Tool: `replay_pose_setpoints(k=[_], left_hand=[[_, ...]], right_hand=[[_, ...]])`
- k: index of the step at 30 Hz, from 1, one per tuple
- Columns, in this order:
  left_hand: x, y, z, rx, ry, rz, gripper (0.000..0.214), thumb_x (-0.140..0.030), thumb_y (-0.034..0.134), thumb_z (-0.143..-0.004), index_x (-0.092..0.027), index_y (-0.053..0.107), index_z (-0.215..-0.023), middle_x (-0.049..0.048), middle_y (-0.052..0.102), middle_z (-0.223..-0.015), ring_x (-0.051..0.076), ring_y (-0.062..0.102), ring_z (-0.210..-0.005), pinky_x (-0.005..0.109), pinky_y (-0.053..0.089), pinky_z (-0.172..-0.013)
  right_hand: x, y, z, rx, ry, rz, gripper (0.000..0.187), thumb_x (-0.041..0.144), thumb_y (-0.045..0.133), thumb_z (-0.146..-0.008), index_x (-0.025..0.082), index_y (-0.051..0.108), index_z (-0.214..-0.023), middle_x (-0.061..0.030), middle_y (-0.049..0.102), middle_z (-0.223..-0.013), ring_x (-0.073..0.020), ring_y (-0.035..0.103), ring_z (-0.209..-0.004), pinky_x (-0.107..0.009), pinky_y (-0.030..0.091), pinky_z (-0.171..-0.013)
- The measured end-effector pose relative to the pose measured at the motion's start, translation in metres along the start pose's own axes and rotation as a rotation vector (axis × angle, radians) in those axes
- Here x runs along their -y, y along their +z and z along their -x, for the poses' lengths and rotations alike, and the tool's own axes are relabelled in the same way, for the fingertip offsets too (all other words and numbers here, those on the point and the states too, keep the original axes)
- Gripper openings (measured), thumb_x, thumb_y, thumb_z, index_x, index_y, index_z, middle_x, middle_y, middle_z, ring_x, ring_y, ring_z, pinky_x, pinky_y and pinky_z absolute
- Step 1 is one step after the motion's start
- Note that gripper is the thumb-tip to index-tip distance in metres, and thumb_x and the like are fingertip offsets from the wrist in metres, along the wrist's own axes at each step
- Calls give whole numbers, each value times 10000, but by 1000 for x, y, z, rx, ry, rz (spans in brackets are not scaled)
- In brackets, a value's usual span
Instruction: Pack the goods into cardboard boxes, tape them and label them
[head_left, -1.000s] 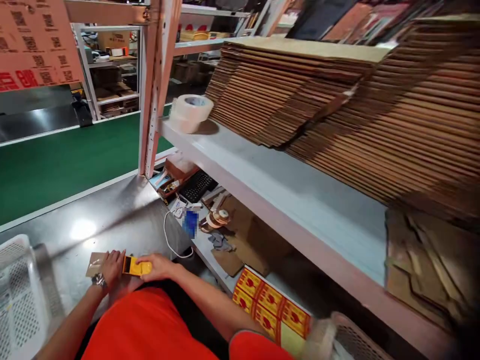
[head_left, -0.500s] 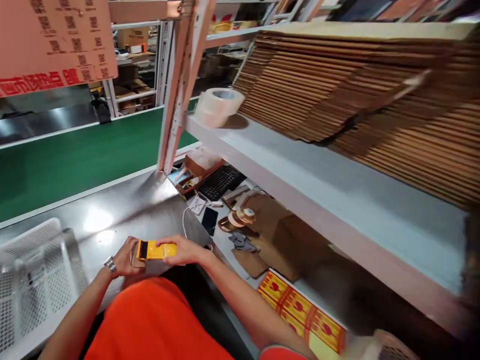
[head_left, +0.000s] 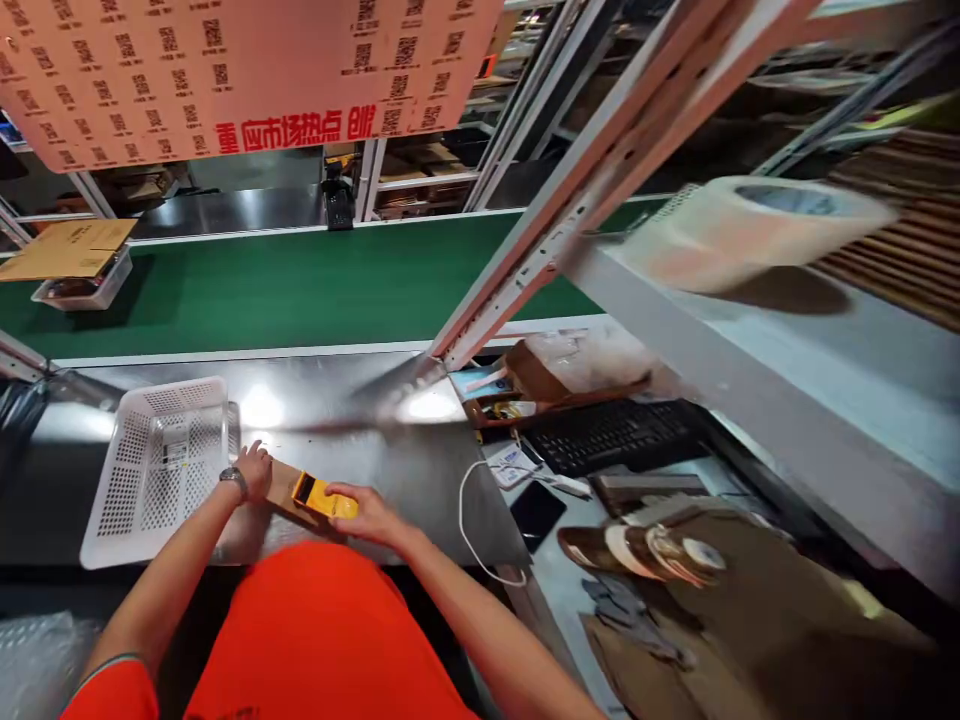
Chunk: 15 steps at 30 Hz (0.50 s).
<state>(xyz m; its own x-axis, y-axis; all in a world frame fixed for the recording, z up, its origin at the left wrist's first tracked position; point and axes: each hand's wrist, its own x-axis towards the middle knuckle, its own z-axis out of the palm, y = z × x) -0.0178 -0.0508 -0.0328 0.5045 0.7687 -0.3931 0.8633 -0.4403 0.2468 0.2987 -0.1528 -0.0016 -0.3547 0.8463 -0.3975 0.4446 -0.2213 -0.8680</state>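
Observation:
A small yellow box point(head_left: 323, 495) with a black end lies over a flat brown cardboard piece point(head_left: 283, 486) on the steel table point(head_left: 390, 450). My right hand point(head_left: 369, 511) is closed on the yellow box's near end. With its fingers curled, my left hand point(head_left: 253, 470), a watch on its wrist, holds the cardboard's left edge. Both hands sit just in front of my orange shirt.
A white perforated basket point(head_left: 154, 466) stands left of my hands. Behind the table runs a green conveyor belt point(head_left: 300, 285). To the right are a black keyboard point(head_left: 611, 435), a phone point(head_left: 537, 513) on a white cable, tape rolls point(head_left: 660, 550) and a shelf holding a big tape roll point(head_left: 742, 230).
The view has swung left, away from the shelf of stacked cardboard. My hands have kept hold of the yellow box and the cardboard, now resting low on the table beside the basket.

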Motion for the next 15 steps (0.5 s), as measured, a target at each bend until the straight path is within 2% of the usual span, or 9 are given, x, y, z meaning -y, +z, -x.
replay_pose_setpoints(k=[1, 3, 5, 6, 8, 10, 12, 15], left_hand=[[-4, 5, 1, 9, -46, -22, 1031, -193, 962, -594, -115, 631, -1567, 314, 628, -1651, 557, 421, -1681, 715, 390, -1363], [-15, 17, 2, 32, -71, -51, 1250, -241, 963, -619, -84, 441, -1744, 360, 373, -1836, 576, 242, -1756, 741, 281, -1406], [-29, 31, 1, 71, -30, -70, 1424, -340, 969, -637, -79, 248, -1837, 338, 127, -1924, 547, 60, -1799, 716, 162, -1449], [-35, 38, 0, 96, -12, -78, 1463, -374, 962, -647, -79, 188, -1854, 323, 52, -1935, 532, -1, -1804, 710, 121, -1456], [-46, 50, -3, 125, -21, -85, 1452, -347, 928, -672, -81, 143, -1864, 305, -13, -1938, 520, -51, -1805, 729, 83, -1451], [-52, 59, -5, 105, -54, -80, 1386, -257, 879, -700, -92, 149, -1867, 288, -19, -1941, 516, -58, -1806, 744, 76, -1445], [-54, 65, -5, 76, -65, -60, 1349, -206, 851, -708, -104, 167, -1866, 275, -1, -1948, 507, -47, -1809, 734, 84, -1448], [-53, 68, -6, 77, -65, -47, 1327, -244, 846, -733, -107, 168, -1864, 274, 12, -1950, 505, -27, -1812, 735, 105, -1445]], right_hand=[[1, 5, -7, 5, 6, 6, 600, 300, 797, -743, 210, 829, -1335, -14, 801, -966, -182, 675, -797, -268, 542, -729], [2, 9, -15, 16, 15, 31, 615, 297, 805, -759, 215, 824, -1368, -7, 789, -922, -180, 672, -776, -260, 531, -709], [4, 10, -18, 21, 19, 83, 623, 301, 817, -766, 219, 824, -1384, -4, 789, -903, -187, 679, -772, -264, 532, -709], [5, 9, -19, 18, 16, 113, 620, 303, 821, -767, 219, 829, -1381, -7, 799, -920, -193, 689, -784, -270, 538, -720], [7, 8, -17, 6, 5, 170, 614, 305, 818, -770, 218, 836, -1377, -26, 829, -994, -209, 715, -831, -283, 551, -757], [9, 4, -9, 1, 5, 214, 624, 317, 802, -790, 225, 829, -1406, -42, 851, -1056, -224, 738, -874, -293, 557, -793], [10, -7, 5, 22, 17, 253, 633, 336, 788, -811, 243, 820, -1436, -46, 863, -1078, -235, 753, -896, -299, 553, -808], [8, -30, 30, 55, 55, 351, 582, 333, 808, -796, 285, 856, -1374, -39, 864, -1041, -248, 754, -896, -306, 527, -797]])
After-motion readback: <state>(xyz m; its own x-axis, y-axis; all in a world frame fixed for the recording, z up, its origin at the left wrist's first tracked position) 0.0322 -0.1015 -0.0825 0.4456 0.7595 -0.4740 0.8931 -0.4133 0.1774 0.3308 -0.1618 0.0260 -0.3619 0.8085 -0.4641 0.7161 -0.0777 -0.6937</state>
